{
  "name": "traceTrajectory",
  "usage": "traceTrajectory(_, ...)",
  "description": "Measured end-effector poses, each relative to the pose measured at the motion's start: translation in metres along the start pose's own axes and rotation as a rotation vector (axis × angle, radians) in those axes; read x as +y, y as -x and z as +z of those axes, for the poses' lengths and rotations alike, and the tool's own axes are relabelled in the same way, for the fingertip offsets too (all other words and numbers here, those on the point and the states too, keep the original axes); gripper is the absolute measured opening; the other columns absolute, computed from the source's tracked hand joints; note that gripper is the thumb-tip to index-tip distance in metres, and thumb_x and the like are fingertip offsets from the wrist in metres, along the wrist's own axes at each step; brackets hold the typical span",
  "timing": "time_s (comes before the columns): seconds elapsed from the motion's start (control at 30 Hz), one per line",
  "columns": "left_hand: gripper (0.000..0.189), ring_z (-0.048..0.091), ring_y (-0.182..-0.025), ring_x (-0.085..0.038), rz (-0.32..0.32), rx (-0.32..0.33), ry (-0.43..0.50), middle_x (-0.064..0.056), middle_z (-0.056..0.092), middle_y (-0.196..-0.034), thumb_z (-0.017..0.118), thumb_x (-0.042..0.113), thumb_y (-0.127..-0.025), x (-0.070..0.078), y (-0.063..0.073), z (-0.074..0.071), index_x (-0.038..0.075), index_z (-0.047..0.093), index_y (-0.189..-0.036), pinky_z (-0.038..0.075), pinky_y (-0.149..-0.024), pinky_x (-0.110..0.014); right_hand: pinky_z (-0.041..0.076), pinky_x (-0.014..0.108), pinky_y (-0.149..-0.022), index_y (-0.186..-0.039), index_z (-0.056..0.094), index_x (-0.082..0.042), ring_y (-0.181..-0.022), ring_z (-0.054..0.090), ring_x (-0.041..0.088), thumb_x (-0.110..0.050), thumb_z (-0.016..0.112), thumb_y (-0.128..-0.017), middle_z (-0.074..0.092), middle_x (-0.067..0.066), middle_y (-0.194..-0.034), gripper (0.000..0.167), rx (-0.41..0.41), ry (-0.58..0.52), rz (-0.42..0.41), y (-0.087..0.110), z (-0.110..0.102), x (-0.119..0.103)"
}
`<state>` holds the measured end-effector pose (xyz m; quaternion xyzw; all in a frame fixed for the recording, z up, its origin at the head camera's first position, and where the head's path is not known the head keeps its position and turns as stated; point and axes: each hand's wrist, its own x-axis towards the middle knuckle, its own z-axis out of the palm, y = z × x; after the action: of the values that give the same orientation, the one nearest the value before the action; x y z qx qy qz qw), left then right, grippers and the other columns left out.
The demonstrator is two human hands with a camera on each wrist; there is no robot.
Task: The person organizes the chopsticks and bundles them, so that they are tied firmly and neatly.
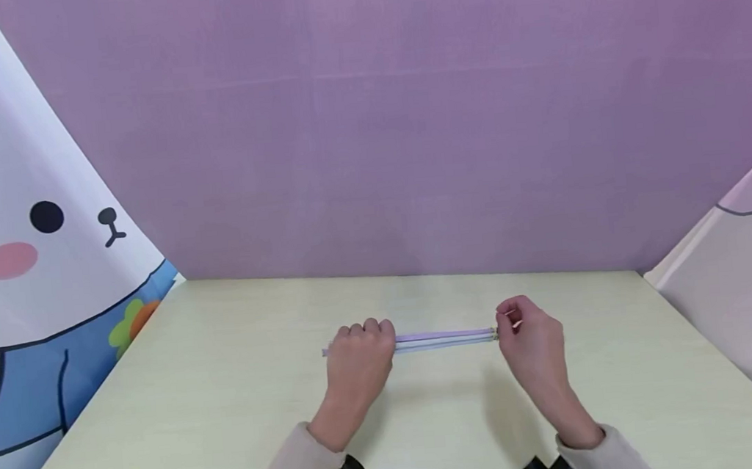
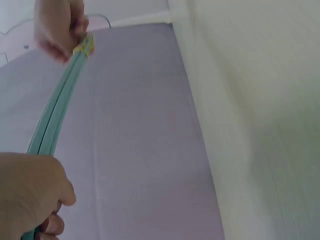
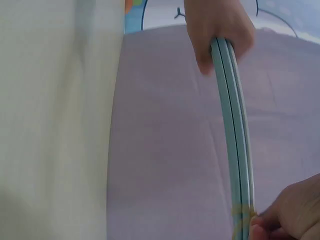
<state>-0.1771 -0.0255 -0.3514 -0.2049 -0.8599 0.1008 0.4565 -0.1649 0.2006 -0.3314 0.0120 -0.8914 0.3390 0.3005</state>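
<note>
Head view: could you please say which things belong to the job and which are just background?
Job in hand:
- long, thin lilac and pale blue sticks
- yellow band around their end
- left hand, gripping the sticks
- right hand, pinching the band

Just background:
- pale, flat tabletop
- creased purple backdrop
- cartoon-printed panel

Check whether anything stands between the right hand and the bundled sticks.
Nothing visible does. The right hand is at the yellow band around one end of the sticks, while the left hand grips them nearer the other end.
</note>
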Motion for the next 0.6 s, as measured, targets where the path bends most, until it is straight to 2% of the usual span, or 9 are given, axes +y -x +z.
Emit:
traceTrajectory(0.03, 0.035, 0.016, -0.049, -0.008, -0.008, 0.011, -0.013, 0.004, 0.033, -0.046, 0.058, -0.001, -0.070, 0.003, 0.000, -0.001, 0.015, 0.033, -0.052, 0.024, -0.040, -0.019, 0.039, 0.021, -0.045, -0.085, 0.063, 0.001, -0.051, 0.054, 0.012, 0.006, 0.060, -0.081, 0.066, 0.012, -0.070, 0.007, 0.048, 0.007, -0.050, 0.003, 0.003, -0.002)
traceTrajectory(0.1, 0.034, 0.017, -0.048, -0.009, -0.026, 0.039, -0.037, 0.003, 0.033, -0.046, 0.050, -0.003, -0.075, 0.005, 0.000, -0.002, 0.015, 0.033, -0.052, 0.025, -0.040, -0.020, 0.042, 0.017, -0.045, -0.086, 0.062, 0.002, -0.051, 0.056, 0.011, 0.010, 0.060, -0.081, 0.066, 0.012, -0.073, 0.010, 0.094, -0.036, -0.125, 0.009, 0.008, -0.005)
traceTrajectory(0.2, 0.036, 0.020, -0.046, -0.009, -0.061, 0.099, -0.056, 0.001, 0.036, -0.046, 0.037, -0.007, -0.083, 0.000, 0.000, 0.001, 0.013, 0.036, -0.053, 0.027, -0.041, -0.021, 0.046, 0.012, -0.048, -0.090, 0.061, 0.004, -0.055, 0.063, 0.014, 0.015, 0.060, -0.079, 0.067, 0.016, -0.082, 0.015, 0.113, -0.132, -0.224, 0.017, 0.015, -0.011)
traceTrajectory(0.3, 0.039, 0.021, -0.045, -0.009, -0.084, 0.164, -0.041, 0.000, 0.037, -0.046, 0.031, -0.007, -0.087, -0.007, -0.001, 0.005, 0.012, 0.037, -0.053, 0.025, -0.040, -0.022, 0.048, 0.011, -0.055, -0.092, 0.060, 0.004, -0.071, 0.070, 0.024, 0.020, 0.060, -0.076, 0.067, 0.021, -0.100, 0.023, 0.121, -0.131, -0.339, 0.026, 0.019, -0.019)
traceTrajectory(0.37, 0.038, 0.020, -0.045, -0.009, -0.098, 0.187, -0.020, -0.001, 0.037, -0.046, 0.033, -0.007, -0.085, -0.012, -0.001, 0.008, 0.012, 0.036, -0.053, 0.023, -0.040, -0.022, 0.045, 0.010, -0.053, -0.093, 0.059, 0.003, -0.077, 0.070, 0.029, 0.021, 0.060, -0.073, 0.064, 0.024, -0.113, 0.026, 0.129, -0.087, -0.416, 0.031, 0.021, -0.023)
traceTrajectory(0.43, 0.036, 0.019, -0.046, -0.009, -0.115, 0.190, 0.006, -0.001, 0.037, -0.045, 0.037, -0.008, -0.083, -0.017, -0.002, 0.011, 0.012, 0.035, -0.052, 0.022, -0.040, -0.022, 0.039, 0.011, -0.047, -0.093, 0.059, 0.001, -0.081, 0.069, 0.033, 0.020, 0.060, -0.072, 0.062, 0.025, -0.120, 0.028, 0.147, -0.026, -0.475, 0.035, 0.022, -0.027)
traceTrajectory(0.5, 0.035, 0.019, -0.046, -0.010, -0.129, 0.185, 0.027, -0.002, 0.037, -0.045, 0.043, -0.008, -0.078, -0.021, -0.001, 0.013, 0.012, 0.034, -0.052, 0.021, -0.040, -0.023, 0.031, 0.012, -0.041, -0.092, 0.059, 0.001, -0.077, 0.069, 0.033, 0.020, 0.060, -0.070, 0.061, 0.026, -0.121, 0.030, 0.175, 0.007, -0.523, 0.038, 0.024, -0.029)
traceTrajectory(0.6, 0.034, 0.019, -0.045, -0.010, -0.133, 0.170, 0.049, -0.002, 0.038, -0.045, 0.053, -0.006, -0.074, -0.023, 0.000, 0.012, 0.012, 0.035, -0.052, 0.021, -0.039, -0.023, 0.027, 0.014, -0.036, -0.089, 0.059, 0.001, -0.076, 0.070, 0.031, 0.019, 0.060, -0.067, 0.062, 0.026, -0.119, 0.029, 0.241, 0.035, -0.582, 0.038, 0.026, -0.030)
